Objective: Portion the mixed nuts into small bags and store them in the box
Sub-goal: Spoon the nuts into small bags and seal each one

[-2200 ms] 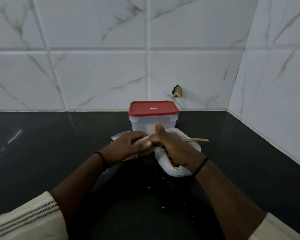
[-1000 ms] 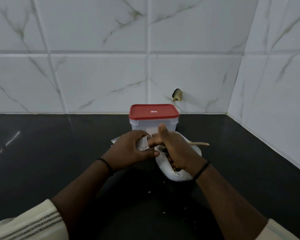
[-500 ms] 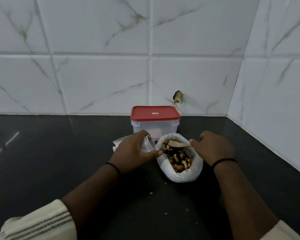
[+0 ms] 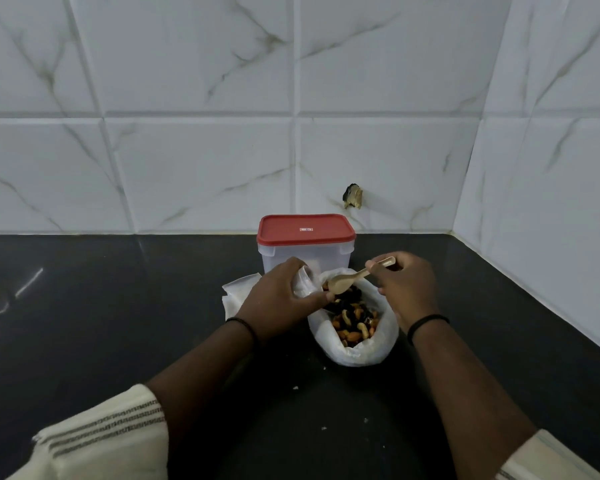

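My left hand [image 4: 278, 299] grips a small clear bag [image 4: 303, 284], its mouth hard to see; my right hand [image 4: 404, 285] pinches a pale wooden spoon [image 4: 347, 279] over the white bag of mixed nuts [image 4: 352, 318].

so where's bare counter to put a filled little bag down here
Bare black counter runs left of the white bag pile, and more lies right of the open white bag of mixed nuts, toward the tiled side wall. The centre is crowded: red-lidded clear plastic box, left hand, right hand holding the wooden spoon.

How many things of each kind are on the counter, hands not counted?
Box with red lid: 1
Large bag of mixed nuts: 1
Small clear bag, held: 1
Wooden spoon, held: 1
Pile of spare bags: 1
Total: 5
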Tool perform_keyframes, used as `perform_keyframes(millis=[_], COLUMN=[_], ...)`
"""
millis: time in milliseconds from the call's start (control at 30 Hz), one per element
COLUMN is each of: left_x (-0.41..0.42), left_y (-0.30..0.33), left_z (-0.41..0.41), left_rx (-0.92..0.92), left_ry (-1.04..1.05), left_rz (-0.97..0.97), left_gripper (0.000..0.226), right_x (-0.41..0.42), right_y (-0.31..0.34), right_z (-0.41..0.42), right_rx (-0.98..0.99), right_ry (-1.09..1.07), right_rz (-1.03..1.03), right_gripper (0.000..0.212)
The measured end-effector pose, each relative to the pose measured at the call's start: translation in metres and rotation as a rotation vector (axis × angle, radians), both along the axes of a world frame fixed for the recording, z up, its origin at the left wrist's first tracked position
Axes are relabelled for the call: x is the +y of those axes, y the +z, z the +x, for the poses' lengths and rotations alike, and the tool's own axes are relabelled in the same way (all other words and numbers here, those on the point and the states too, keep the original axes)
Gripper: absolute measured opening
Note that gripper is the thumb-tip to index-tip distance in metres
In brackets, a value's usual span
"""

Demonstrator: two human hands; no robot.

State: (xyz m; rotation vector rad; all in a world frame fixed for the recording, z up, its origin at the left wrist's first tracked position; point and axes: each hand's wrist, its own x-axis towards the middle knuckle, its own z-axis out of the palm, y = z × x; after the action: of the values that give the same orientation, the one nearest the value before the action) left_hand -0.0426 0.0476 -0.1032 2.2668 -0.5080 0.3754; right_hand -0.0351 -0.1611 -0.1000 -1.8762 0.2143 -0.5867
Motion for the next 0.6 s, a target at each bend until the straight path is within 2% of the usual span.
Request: perform_keyframes(millis=[100, 200, 267, 400, 500, 600], left_x=[-0.012, -0.018, -0.016, -0.010, -0.010, -0.010], left_y=[-0.002, -0.016, -0.022, -0.024, -0.025, -0.027], left_z=[0.006, 0.008, 0.012, 0.016, 0.017, 0.018], left_rx=[0.011, 0.003, -0.003, -0.022, -0.014, -0.007], left_ry=[-0.002, 0.007, 0.015, -0.001, -0.020, -0.023], left_rz=[0.005, 0.121, 0.193, 0.175, 0.164, 0.143], left_gripper=[0.042, 0.046, 0.051, 0.050, 0.050, 0.050], right_x=[0.002, 0.001, 0.000, 0.000, -0.003, -0.007], right_y=[0.004, 0.007, 0.007, 0.007, 0.008, 0.008], right_z=[0.002, -0.001, -0.002, -0.002, -0.002, -0.002], right_rx=[-0.072, -0.150, -0.178, -0.128, -0.128, -0.089], right_ry=[-0.049, -0.164, -0.159, -0.114, -0.099, -0.091], right_rz=[0.026, -0.199, -0.332, -0.527, -0.600, -0.566], right_gripper=[0.010, 0.010, 0.010, 0.009, 0.009, 0.010])
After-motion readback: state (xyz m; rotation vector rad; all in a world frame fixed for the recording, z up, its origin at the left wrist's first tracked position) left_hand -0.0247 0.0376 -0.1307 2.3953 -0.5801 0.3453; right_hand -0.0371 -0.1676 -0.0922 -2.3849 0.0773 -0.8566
